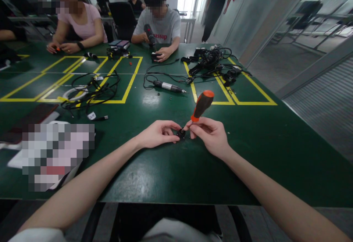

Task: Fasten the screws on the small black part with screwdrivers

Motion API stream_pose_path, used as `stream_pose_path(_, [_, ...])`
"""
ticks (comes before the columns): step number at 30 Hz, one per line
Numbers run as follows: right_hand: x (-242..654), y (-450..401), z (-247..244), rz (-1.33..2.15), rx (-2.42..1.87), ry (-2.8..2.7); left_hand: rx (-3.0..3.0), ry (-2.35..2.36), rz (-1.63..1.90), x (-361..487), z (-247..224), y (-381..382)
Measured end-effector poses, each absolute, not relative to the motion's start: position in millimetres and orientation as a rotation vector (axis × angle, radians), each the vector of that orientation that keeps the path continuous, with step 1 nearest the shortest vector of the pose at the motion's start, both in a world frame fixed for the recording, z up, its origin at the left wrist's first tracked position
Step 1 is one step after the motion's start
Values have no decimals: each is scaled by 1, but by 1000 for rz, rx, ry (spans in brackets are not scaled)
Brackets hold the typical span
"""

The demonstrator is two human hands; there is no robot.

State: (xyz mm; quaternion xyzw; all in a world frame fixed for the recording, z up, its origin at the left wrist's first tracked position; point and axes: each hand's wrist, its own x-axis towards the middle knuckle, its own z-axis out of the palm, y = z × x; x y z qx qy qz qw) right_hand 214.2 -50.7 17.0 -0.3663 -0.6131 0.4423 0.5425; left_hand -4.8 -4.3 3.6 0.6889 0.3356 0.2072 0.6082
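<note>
A small black round part rests on the green table in front of me. My left hand pinches it from the left, thumb nearer me and fingers on the far side. On the right, my right hand grips a screwdriver with an orange and dark handle, low down by the shaft. The handle leans up and to the right. Its shaft is mostly hidden by my fingers, and I cannot tell whether the tip touches the black part.
An electric screwdriver pen lies beyond my hands. Tangled black cables are piled at the back right, and more cables lie at left. Phones sit near my left arm. Across the table a person holds a power tool.
</note>
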Motion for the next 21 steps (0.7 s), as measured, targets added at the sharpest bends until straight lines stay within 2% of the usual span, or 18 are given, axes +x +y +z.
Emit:
stream_pose_path(8, [212, -52, 15, 1030, -795, -1532, 1705, 757, 561, -4, 3, -5])
stream_pose_path(17, [214, -53, 17, 988, -843, -1620, 1740, 684, 492, -3, 2, -9])
stream_pose_path(21, [214, -51, 17, 981, -849, -1627, 1682, 714, 628, -3, 4, -10])
